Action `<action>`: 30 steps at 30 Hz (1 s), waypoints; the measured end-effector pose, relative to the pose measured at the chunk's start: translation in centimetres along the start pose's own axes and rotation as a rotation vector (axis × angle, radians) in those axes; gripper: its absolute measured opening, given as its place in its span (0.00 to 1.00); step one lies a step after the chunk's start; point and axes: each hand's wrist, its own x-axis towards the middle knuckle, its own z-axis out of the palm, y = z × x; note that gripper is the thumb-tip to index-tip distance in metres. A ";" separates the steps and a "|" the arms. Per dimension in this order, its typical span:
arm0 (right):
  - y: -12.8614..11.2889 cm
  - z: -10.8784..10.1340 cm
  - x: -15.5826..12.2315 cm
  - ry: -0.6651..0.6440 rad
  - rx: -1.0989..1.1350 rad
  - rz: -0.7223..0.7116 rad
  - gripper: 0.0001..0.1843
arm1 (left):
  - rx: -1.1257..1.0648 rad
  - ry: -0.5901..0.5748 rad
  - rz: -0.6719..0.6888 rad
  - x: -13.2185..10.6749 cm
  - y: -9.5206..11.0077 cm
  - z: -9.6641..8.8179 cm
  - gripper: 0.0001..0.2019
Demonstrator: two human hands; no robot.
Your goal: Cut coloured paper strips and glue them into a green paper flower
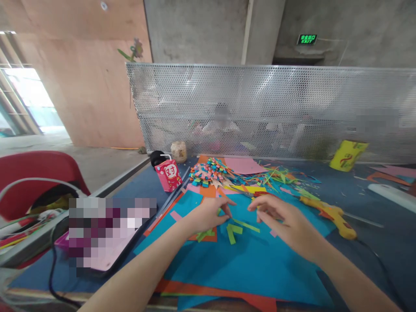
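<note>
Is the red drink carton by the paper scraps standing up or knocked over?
Upright: the small red cardboard drink carton stands on its base on the blue tabletop, a white bent straw sticking out of its top.

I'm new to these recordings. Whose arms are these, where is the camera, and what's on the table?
No machine here: a person works with bare hands, and the single picture comes from a camera on that person's head, looking forward and down. So the arms entering from below are the wearer's own. The left hand and right hand are close together over a blue sheet, fingertips at some green strips. Whether either grip has closed on a strip is too small to tell. Right of them lies a yellow glue gun; farther back are a pile of paper bits, a red carton and a mesh screen.
</note>
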 end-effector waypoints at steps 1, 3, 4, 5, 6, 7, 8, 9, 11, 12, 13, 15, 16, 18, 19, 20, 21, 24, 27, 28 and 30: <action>0.4 0.5 0.7 -0.054 -0.001 0.038 0.08 | -0.066 0.007 0.003 0.0 0.0 -0.1 0.18; 1.4 1.5 2.0 -0.168 0.005 0.105 0.08 | -0.161 0.034 0.005 0.1 -0.2 -0.2 0.18; 1.9 1.9 2.6 -0.196 0.015 0.110 0.08 | -0.190 0.051 0.006 0.2 -0.3 -0.2 0.18; 2.4 2.3 3.1 -0.233 0.031 0.107 0.09 | -0.206 0.069 0.004 0.3 -0.3 -0.3 0.18; 2.7 2.5 3.6 -0.270 0.045 0.110 0.10 | -0.211 0.085 0.000 0.4 -0.4 -0.3 0.18; 3.0 2.6 3.9 -0.299 0.051 0.116 0.11 | -0.210 0.096 -0.006 0.4 -0.5 -0.3 0.18; 3.2 2.6 4.2 -0.316 0.050 0.122 0.11 | -0.207 0.106 -0.017 0.5 -0.6 -0.3 0.18; 3.4 2.6 4.4 -0.313 0.042 0.124 0.12 | -0.206 0.112 -0.028 0.5 -0.6 -0.3 0.18; 4.0 2.5 4.7 -0.266 0.004 0.117 0.13 | -0.221 0.111 -0.047 0.5 -0.8 -0.3 0.18; 4.3 2.5 4.8 -0.232 -0.023 0.110 0.13 | -0.232 0.108 -0.055 0.5 -0.8 -0.3 0.17; 4.8 2.5 4.9 -0.191 -0.054 0.109 0.14 | -0.243 0.104 -0.062 0.5 -0.9 -0.3 0.17; 5.8 2.6 5.0 -0.094 -0.115 0.134 0.14 | -0.269 0.097 -0.071 0.5 -0.9 -0.3 0.17; 6.2 2.7 5.0 -0.042 -0.141 0.141 0.15 | -0.288 0.097 -0.076 0.6 -0.9 -0.3 0.16; 6.8 2.7 4.9 0.053 -0.187 0.123 0.17 | -0.352 0.098 -0.100 0.7 -0.8 -0.3 0.16; 6.9 2.7 4.8 0.089 -0.204 0.096 0.18 | -0.394 0.098 -0.121 0.8 -0.7 -0.3 0.15; 6.8 2.7 4.7 0.112 -0.210 0.056 0.18 | -0.438 0.102 -0.145 0.9 -0.7 -0.4 0.15; 6.5 2.6 4.5 0.119 -0.196 0.015 0.18 | -0.482 0.109 -0.170 1.0 -0.6 -0.4 0.15; 5.2 2.5 4.0 0.029 -0.048 -0.017 0.17 | -0.587 0.163 -0.227 1.2 -0.4 -0.4 0.14; 3.8 2.7 3.6 -0.067 0.056 0.053 0.15 | -0.654 0.205 -0.259 1.3 -0.3 -0.2 0.14; 3.5 2.8 3.4 -0.086 0.070 0.073 0.14 | -0.673 0.209 -0.267 1.3 -0.2 -0.2 0.14; 3.2 3.1 3.3 -0.113 0.108 0.094 0.12 | -0.704 0.204 -0.281 1.3 0.0 -0.1 0.14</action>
